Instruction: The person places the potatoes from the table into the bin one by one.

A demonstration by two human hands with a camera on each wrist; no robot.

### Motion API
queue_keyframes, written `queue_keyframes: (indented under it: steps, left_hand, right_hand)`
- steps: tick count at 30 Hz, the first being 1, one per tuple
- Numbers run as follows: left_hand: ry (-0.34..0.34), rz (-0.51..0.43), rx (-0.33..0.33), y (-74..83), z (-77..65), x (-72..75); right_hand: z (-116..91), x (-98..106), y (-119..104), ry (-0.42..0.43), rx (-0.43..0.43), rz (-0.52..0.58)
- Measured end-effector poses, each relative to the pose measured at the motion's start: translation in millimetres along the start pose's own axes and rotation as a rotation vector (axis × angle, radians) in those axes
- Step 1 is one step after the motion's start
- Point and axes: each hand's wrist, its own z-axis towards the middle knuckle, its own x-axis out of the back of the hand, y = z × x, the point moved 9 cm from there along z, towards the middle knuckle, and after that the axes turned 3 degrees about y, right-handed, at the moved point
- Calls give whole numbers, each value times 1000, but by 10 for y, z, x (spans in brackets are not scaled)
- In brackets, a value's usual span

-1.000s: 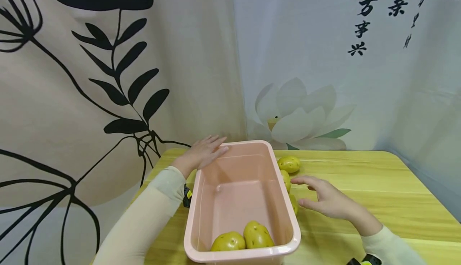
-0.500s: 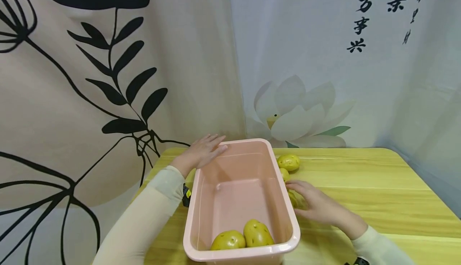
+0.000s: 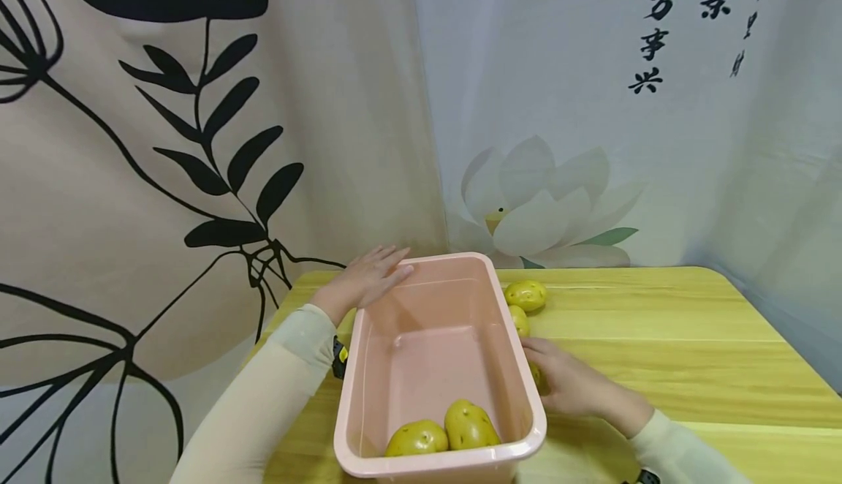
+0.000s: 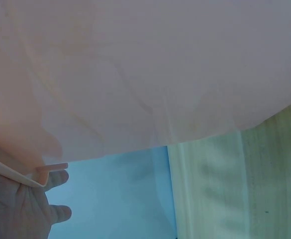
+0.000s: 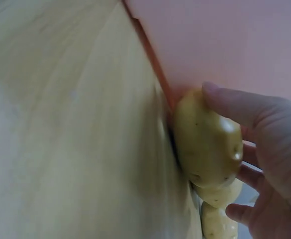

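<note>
A pink plastic basin (image 3: pixel 442 462) stands on the table, with two yellow potatoes (image 3: pixel 470 425) lying inside its near end. My left hand (image 3: pixel 362 285) rests over the far left corner of the basin's rim, fingers straight. In the left wrist view the basin's outer wall (image 4: pixel 135 74) fills most of the picture. Outside the basin's right side, my right hand (image 3: pixel 575 383) holds a potato (image 5: pixel 205 139) against the wall. Its thumb (image 5: pixel 235 103) lies on the potato and the other fingers reach round the far side, partly hidden.
Two more potatoes, one at the far right corner (image 3: pixel 526 295) and one nearer (image 3: pixel 520 319), lie in a row along the basin's right side. The wood-grain table (image 3: pixel 691 338) extends to the right. A printed curtain (image 3: pixel 368 104) hangs close behind the table.
My right hand has moved left and closed round the nearest potato beside the basin. My left hand stays on the rim. The head view has shifted slightly.
</note>
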Motion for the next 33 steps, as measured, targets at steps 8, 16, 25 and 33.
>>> queue_keyframes:
  steps: [8, 16, 25, 33]
  left_hand:
    - [-10, -11, 15, -4, -12, -5]
    - [-6, -18, 19, 1, -16, -6]
    - [0, -18, 17, 0, -12, -3]
    - [6, -12, 6, 9, -18, 2]
  right_hand:
    - [-1, -71, 37, -17, -15, 16]
    - [-37, -39, 78, -15, -30, -2]
    - [-190, 78, 197, -9, -115, 7]
    - [-319, 217, 327, -15, -162, -3]
